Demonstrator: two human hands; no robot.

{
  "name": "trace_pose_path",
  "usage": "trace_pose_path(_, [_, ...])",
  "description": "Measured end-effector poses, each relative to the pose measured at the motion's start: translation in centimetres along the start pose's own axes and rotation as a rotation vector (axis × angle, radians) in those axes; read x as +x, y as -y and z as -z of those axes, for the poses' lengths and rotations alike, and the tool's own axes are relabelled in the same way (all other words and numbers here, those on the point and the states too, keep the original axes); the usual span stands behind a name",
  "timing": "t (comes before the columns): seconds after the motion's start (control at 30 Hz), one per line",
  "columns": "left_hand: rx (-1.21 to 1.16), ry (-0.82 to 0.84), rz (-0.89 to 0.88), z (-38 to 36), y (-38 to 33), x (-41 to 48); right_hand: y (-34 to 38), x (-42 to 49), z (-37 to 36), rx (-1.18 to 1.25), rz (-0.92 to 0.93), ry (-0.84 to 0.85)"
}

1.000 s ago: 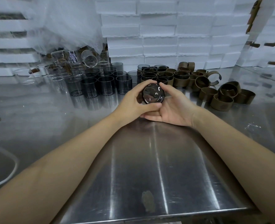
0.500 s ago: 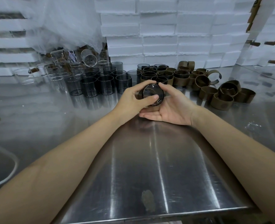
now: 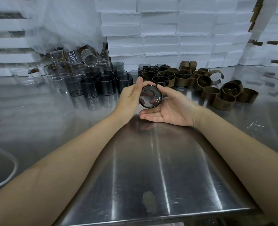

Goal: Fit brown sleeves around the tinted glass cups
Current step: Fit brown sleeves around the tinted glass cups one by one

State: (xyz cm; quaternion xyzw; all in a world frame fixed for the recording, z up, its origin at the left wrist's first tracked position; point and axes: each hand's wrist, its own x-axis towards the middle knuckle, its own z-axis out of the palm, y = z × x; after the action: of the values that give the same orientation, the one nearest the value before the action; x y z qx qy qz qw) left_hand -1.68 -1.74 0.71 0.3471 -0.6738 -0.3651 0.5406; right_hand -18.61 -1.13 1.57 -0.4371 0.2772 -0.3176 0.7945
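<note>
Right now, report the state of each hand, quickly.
Left hand: grips the tinted glass cup by its side.
Right hand: open, palm up, fingers straight beneath the cup, thumb at its rim.

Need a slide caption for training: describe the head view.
Left hand grips a round tinted glass cup, right hand cradling it, above a steel table.
</note>
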Motion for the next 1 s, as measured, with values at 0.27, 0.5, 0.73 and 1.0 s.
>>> trace_pose_path(0.27, [0.119, 0.088, -0.041, -0.10, 0.12, -0.31, -0.09, 0.11, 0.23, -0.041, -0.002, 0.040])
trace_pose_path(0.5, [0.092, 0.024, -0.050, -0.35, -0.15, -0.17, -0.14, 0.18, 0.00, -0.043, -0.017, -0.014])
trace_pose_path(0.73, [0.122, -0.020, -0.043, -0.29, -0.09, 0.11, -0.12, 0.22, -0.03, -0.076, -0.032, -0.022])
trace_pose_path(1.0, [0.097, 0.049, 0.034, -0.08, -0.13, -0.01, -0.19, 0.21, 0.18, -0.036, -0.042, 0.017])
